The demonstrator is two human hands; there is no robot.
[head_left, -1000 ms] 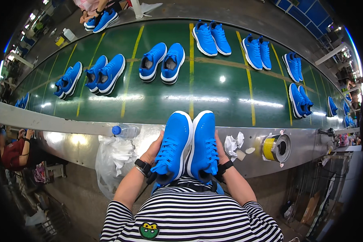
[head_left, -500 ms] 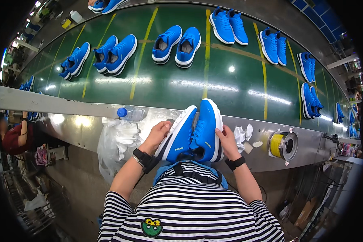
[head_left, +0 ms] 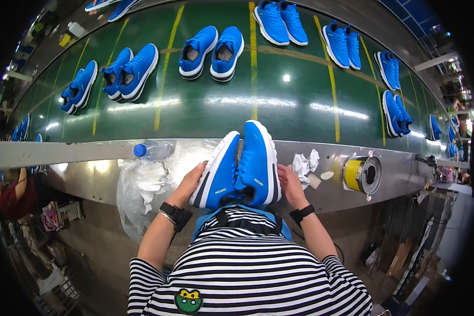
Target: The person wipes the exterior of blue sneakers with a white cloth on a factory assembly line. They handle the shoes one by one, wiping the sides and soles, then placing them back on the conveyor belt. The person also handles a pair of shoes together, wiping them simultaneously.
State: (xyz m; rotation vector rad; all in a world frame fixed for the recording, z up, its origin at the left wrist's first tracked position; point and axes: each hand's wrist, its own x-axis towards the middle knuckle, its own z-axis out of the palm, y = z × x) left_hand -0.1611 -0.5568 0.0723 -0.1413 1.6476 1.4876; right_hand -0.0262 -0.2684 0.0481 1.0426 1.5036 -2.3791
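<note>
Two blue sneakers with white soles stand side by side at the bench edge in front of me, toes pointing away and heels close to my body. My left hand (head_left: 193, 180) lies along the outer side of the left sneaker (head_left: 219, 174), fingers against its sole edge and partly hidden. On the other side, my right hand (head_left: 290, 184) presses its fingers to the outer sole of the right sneaker (head_left: 256, 166). The pair is held between both hands, with the toes spread slightly apart and the heels close together.
Several pairs of blue sneakers sit on the green conveyor belt (head_left: 195, 116) beyond the metal bench (head_left: 321, 195). A capped plastic bottle (head_left: 154, 151) and crumpled white paper (head_left: 144, 179) lie left; paper scraps (head_left: 303, 164) and a yellow-labelled can (head_left: 361, 175) lie right. A person's arm (head_left: 21, 184) shows far left.
The whole view has shifted, so belt and bench appear further left and higher. My right fingers have moved lower along the right sneaker's side; both hands stay beside the pair.
</note>
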